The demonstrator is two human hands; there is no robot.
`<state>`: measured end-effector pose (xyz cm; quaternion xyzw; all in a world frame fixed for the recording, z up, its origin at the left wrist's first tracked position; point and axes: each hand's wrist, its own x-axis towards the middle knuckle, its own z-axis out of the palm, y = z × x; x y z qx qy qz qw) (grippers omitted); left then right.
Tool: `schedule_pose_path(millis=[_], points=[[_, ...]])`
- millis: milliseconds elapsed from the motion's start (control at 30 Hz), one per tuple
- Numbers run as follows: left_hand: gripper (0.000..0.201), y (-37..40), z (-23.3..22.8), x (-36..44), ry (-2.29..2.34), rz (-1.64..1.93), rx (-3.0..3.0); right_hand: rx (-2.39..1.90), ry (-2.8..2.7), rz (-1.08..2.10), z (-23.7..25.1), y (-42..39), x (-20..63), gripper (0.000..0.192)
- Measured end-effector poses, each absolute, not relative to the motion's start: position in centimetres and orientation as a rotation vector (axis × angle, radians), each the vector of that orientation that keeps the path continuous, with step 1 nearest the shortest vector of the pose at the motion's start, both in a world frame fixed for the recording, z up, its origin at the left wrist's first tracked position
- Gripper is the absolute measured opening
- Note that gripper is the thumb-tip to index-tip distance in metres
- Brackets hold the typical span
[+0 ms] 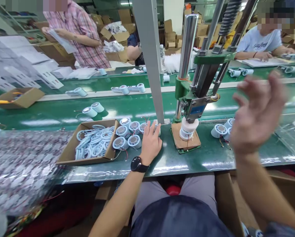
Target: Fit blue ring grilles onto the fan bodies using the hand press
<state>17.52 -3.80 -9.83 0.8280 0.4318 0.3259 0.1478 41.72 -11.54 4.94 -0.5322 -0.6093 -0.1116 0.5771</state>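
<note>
My left hand [151,141], with a black watch on its wrist, lies spread at the right end of a group of light-blue round motor housings [134,141]. Its fingertips reach over the rearmost ones; contact is hard to make out. My right hand [258,112] is raised in the air right of the press, blurred, its fingers apart and nothing visible in them. Between my hands stands a green hand press [196,107]. Its white round pusher [189,125] sits down on a light-blue housing [186,134] on a cardboard-covered base [179,141].
An open cardboard box [88,160] of light-blue rings stands left. Several wired housings [219,130] sit right of the press. A grey post [149,59] rises behind my left hand. Farther back, a green conveyor [127,105] carries parts; people work beyond it. Bagged parts [26,164] fill the left.
</note>
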Motion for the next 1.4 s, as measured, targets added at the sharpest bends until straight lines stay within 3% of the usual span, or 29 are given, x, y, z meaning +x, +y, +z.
schedule_pose_path(millis=[133,267,400,533,667,833,1033,1133,1267,1400], points=[[0.054,-3.4,-9.3,16.6,1.312,0.724,2.563,-1.317,-1.304,0.148,-7.7,-11.5,39.0,0.09],[0.04,-6.0,-8.8,17.7,1.517,0.588,2.638,-1.371,-1.163,0.281,-12.4,-9.0,37.7,0.089],[0.069,-7.3,-7.8,17.5,1.599,0.579,2.619,-1.371,-1.108,-0.073,-12.5,-8.7,37.3,0.078],[0.043,-4.6,-5.1,11.1,1.828,0.613,2.453,-1.512,-1.277,-0.377,-12.5,-11.0,40.8,0.058],[0.035,0.8,-2.9,2.4,2.17,0.473,2.205,-1.763,-1.521,-0.491,-13.6,-13.8,46.2,0.041],[0.019,4.8,-3.0,-2.1,2.273,0.372,1.975,-1.755,-1.532,-0.453,-12.7,-15.9,44.6,0.04],[0.042,-1.1,-2.7,1.2,2.228,0.702,1.996,-1.471,-1.777,-0.227,-12.4,-12.7,30.1,0.045],[0.036,-6.7,-6.6,5.7,1.895,0.725,2.131,-1.452,-1.864,-0.101,-13.3,-11.3,27.0,0.042],[0.04,-10.6,-12.8,10.5,1.694,0.844,2.22,-1.422,-1.945,-0.016,-14.1,-13.9,29.0,0.036],[0.037,-10.4,-13.9,9.6,1.509,0.802,2.237,-1.354,-1.946,0.102,-14.2,-16.2,31.4,0.037]])
